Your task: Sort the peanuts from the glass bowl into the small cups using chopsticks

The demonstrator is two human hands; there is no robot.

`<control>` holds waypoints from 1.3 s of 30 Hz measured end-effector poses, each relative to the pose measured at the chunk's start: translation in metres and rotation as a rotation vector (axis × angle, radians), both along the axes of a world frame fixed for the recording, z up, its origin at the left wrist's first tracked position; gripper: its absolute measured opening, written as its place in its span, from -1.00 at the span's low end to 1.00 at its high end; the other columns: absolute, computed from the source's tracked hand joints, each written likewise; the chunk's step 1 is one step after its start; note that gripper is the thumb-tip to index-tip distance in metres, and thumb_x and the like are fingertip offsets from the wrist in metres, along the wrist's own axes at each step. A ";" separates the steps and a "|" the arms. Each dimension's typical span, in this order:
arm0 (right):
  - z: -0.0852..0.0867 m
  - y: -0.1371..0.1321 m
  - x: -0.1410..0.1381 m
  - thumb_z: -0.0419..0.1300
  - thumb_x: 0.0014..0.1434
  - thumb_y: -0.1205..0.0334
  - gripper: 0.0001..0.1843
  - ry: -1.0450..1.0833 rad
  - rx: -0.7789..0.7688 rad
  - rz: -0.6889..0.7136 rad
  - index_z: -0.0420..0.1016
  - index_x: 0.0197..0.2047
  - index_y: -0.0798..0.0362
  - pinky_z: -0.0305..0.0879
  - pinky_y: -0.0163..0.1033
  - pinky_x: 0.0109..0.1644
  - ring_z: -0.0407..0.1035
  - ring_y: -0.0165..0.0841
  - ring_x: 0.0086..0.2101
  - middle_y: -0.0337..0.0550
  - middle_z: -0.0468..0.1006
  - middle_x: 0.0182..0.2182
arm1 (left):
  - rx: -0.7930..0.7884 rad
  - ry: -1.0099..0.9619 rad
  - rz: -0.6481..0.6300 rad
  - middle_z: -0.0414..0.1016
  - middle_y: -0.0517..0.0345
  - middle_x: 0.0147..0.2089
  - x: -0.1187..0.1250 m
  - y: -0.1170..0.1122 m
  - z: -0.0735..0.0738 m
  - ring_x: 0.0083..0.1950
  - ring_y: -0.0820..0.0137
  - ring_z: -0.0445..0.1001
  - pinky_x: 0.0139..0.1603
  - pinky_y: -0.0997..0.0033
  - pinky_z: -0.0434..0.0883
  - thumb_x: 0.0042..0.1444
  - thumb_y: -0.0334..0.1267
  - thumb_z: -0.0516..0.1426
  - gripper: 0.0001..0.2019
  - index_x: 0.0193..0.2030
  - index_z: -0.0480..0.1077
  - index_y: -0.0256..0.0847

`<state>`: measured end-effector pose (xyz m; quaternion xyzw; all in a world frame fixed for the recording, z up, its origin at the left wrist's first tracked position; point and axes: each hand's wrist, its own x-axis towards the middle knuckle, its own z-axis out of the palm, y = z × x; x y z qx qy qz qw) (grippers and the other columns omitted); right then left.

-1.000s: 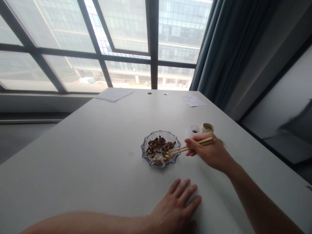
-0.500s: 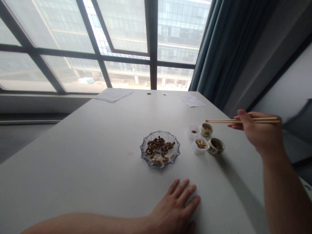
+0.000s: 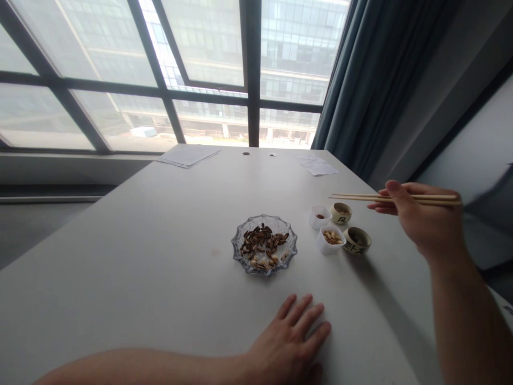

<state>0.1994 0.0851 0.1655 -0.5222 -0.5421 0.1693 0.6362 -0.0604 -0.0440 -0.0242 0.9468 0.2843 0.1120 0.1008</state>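
My right hand [image 3: 425,222] is raised above the table's right side, closed round a pair of wooden chopsticks [image 3: 360,198] whose tips point left, above the small cups. My left hand [image 3: 290,339] lies flat on the white table [image 3: 140,256] with fingers spread, holding nothing, just in front of a glass dish [image 3: 264,246] of dark and pale seeds. Right of the dish stand a white plastic cup [image 3: 331,239] with pale seeds, a second white cup [image 3: 319,216] with a dark bit inside, and two beige ceramic cups [image 3: 341,212] [image 3: 356,240].
Sheets of paper [image 3: 188,155] lie at the table's far left edge and another sheet [image 3: 318,167] at the far right. A large window fills the back, with a dark curtain [image 3: 372,80] to the right. The table's right edge runs close to my right arm.
My right hand lifted the chopsticks away from the glass dish and swung them up and to the right; in the last half second it drifted slightly left. My left hand stayed put.
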 end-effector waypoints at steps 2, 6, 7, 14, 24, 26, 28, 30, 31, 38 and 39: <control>0.005 -0.012 -0.014 0.48 0.11 -0.14 -0.60 -0.031 -0.085 0.106 0.68 -0.37 0.06 0.66 -0.23 -0.39 0.64 -0.22 -0.51 -0.08 0.70 -0.47 | 0.007 0.002 -0.003 0.10 -0.07 0.55 0.000 0.000 0.000 0.55 -0.03 0.00 0.51 -0.18 -0.01 0.46 0.03 0.05 -0.44 0.47 0.17 -0.17; 0.001 -0.029 -0.042 0.46 0.13 -0.16 -0.58 -0.154 -0.335 0.418 0.71 -0.32 0.07 0.62 -0.27 -0.43 0.66 -0.18 -0.46 -0.01 0.72 -0.45 | 0.018 0.003 -0.001 0.11 -0.07 0.55 0.000 0.000 0.001 0.55 -0.04 0.01 0.50 -0.19 0.01 0.47 0.04 0.04 -0.44 0.47 0.17 -0.18; -0.004 -0.031 -0.049 0.45 0.14 -0.16 -0.58 -0.173 -0.376 0.490 0.71 -0.33 0.07 0.62 -0.28 -0.41 0.67 -0.18 -0.45 -0.02 0.72 -0.45 | 0.019 0.003 0.001 0.11 -0.07 0.55 0.000 -0.001 0.001 0.54 -0.04 0.01 0.50 -0.19 0.01 0.48 0.04 0.03 -0.45 0.47 0.17 -0.18; -0.032 -0.030 -0.079 0.41 0.18 -0.17 -0.55 -0.193 -0.498 0.677 0.60 -0.40 0.08 0.60 -0.27 -0.34 0.67 -0.19 -0.42 -0.07 0.70 -0.50 | 0.026 -0.002 -0.007 0.11 -0.07 0.55 -0.001 0.000 0.001 0.53 -0.05 0.03 0.49 -0.19 0.02 0.47 0.02 0.08 -0.45 0.47 0.18 -0.18; -0.037 -0.030 -0.084 0.40 0.13 -0.28 -0.48 -0.178 -0.485 0.637 0.62 -0.41 0.08 0.60 -0.24 -0.37 0.68 -0.14 -0.41 -0.06 0.68 -0.51 | 0.027 -0.003 0.001 0.10 -0.08 0.55 0.000 -0.001 -0.001 0.54 -0.07 0.02 0.49 -0.21 0.01 0.45 0.00 0.11 -0.43 0.48 0.16 -0.18; -0.036 -0.031 -0.084 0.40 0.13 -0.27 -0.49 -0.172 -0.479 0.618 0.63 -0.40 0.07 0.60 -0.23 -0.36 0.68 -0.13 -0.40 -0.07 0.68 -0.51 | 0.029 0.001 0.000 0.10 -0.09 0.55 0.001 -0.001 -0.001 0.54 -0.07 0.02 0.49 -0.20 0.00 0.43 -0.01 0.14 -0.41 0.48 0.16 -0.19; -0.034 -0.033 -0.083 0.40 0.14 -0.26 -0.50 -0.172 -0.476 0.621 0.61 -0.41 0.06 0.60 -0.24 -0.35 0.68 -0.13 -0.39 -0.08 0.69 -0.50 | 0.029 -0.003 -0.001 0.10 -0.08 0.55 0.001 -0.001 -0.001 0.54 -0.06 0.03 0.50 -0.19 -0.01 0.43 -0.01 0.14 -0.42 0.47 0.17 -0.19; -0.031 -0.035 -0.083 0.39 0.15 -0.25 -0.51 -0.171 -0.476 0.641 0.60 -0.42 0.06 0.59 -0.24 -0.34 0.68 -0.14 -0.39 -0.08 0.69 -0.49 | 0.027 -0.008 -0.004 0.11 -0.08 0.55 0.001 0.000 -0.002 0.53 -0.06 0.03 0.50 -0.19 -0.01 0.44 0.01 0.13 -0.43 0.46 0.18 -0.18; -0.030 -0.035 -0.083 0.39 0.15 -0.25 -0.50 -0.167 -0.475 0.649 0.59 -0.42 0.06 0.59 -0.24 -0.34 0.68 -0.15 -0.39 -0.08 0.69 -0.49 | 0.026 -0.008 -0.003 0.11 -0.08 0.55 0.001 0.000 -0.002 0.53 -0.06 0.03 0.50 -0.18 -0.01 0.44 0.01 0.13 -0.43 0.46 0.18 -0.18; -0.033 -0.036 -0.090 0.39 0.19 -0.20 -0.54 -0.201 -0.503 0.697 0.64 -0.35 0.09 0.56 -0.27 -0.33 0.65 -0.22 -0.42 -0.08 0.70 -0.48 | 0.030 -0.008 0.007 0.09 -0.06 0.56 0.001 0.000 -0.004 0.54 -0.06 0.02 0.50 -0.19 -0.01 0.46 0.02 0.10 -0.44 0.47 0.17 -0.17; -0.034 -0.036 -0.091 0.39 0.19 -0.19 -0.55 -0.200 -0.507 0.702 0.64 -0.35 0.09 0.56 -0.27 -0.32 0.66 -0.22 -0.41 -0.08 0.70 -0.47 | 0.031 -0.010 0.006 0.09 -0.06 0.56 0.001 0.000 -0.005 0.54 -0.05 0.02 0.50 -0.19 -0.01 0.46 0.03 0.10 -0.44 0.47 0.17 -0.17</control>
